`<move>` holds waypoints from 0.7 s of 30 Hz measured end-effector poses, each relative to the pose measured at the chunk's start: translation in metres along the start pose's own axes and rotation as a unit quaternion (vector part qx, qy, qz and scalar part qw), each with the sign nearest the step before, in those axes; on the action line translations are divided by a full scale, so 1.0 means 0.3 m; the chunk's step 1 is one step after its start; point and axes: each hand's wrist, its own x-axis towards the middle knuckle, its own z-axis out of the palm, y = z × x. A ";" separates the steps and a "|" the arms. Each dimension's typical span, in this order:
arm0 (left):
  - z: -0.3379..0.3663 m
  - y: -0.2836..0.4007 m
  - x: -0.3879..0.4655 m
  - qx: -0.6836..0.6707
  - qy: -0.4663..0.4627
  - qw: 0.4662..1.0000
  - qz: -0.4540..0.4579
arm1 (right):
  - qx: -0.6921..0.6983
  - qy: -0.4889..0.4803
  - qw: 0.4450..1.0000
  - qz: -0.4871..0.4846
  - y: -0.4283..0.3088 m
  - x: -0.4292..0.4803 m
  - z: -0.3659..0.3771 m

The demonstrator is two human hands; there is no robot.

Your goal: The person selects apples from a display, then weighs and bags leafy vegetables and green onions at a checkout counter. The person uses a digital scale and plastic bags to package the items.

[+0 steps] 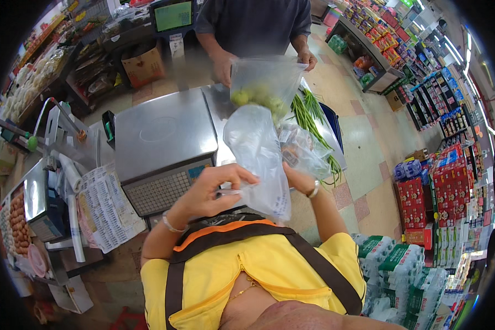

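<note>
Before me hangs a translucent plastic bag (258,152), inflated or filled with something I cannot make out. My left hand (216,189) is at its lower left edge, with thumb and fingers curled near the plastic; whether they pinch it is unclear. My right hand (299,179) is at its right side, partly hidden by the plastic. Across the counter a person in a dark shirt holds a clear bag of green produce (260,99) by its top with both hands. Beside it lie a clear bag with packaged items (303,150) and green onions (311,111).
A weighing scale with a steel platform (165,128) and a keypad stands at left on the counter. Further left are printed sheets (111,206), a plastic bag roll (71,173) and eggs (20,222). Wrapped bottle packs (400,264) are stacked at right.
</note>
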 end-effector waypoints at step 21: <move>0.315 -0.460 -0.195 -0.016 -0.022 0.956 -0.292 | 0.524 0.064 0.800 -0.286 0.387 0.055 -0.087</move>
